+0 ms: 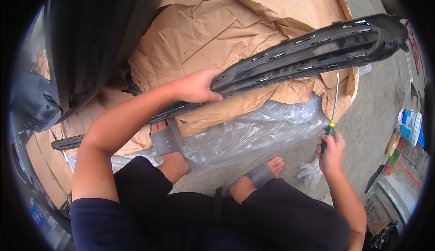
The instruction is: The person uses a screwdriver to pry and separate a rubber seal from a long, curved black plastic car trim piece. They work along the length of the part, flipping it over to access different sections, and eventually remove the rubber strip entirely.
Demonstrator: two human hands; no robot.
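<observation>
A long black plastic car grille [290,56] runs slantwise across the view, its far right end raised and its left end low. Several clips line its ribs. My left hand [199,87] is closed around the grille near its middle, thumb on the near edge; the fingers behind it are hidden. In my right hand [332,151] is a screwdriver [334,111] with a green and yellow handle. Its thin metal shaft points up, and the tip appears just below the grille's right part; whether it touches, I cannot tell.
Crumpled brown paper [195,38] and clear plastic sheeting [253,124] lie under the grille. A large dark panel [99,33] rises at the upper left. Grey slippers are on my feet. A white and blue bucket [410,126] and assorted clutter stand at the right edge of the concrete floor [362,97].
</observation>
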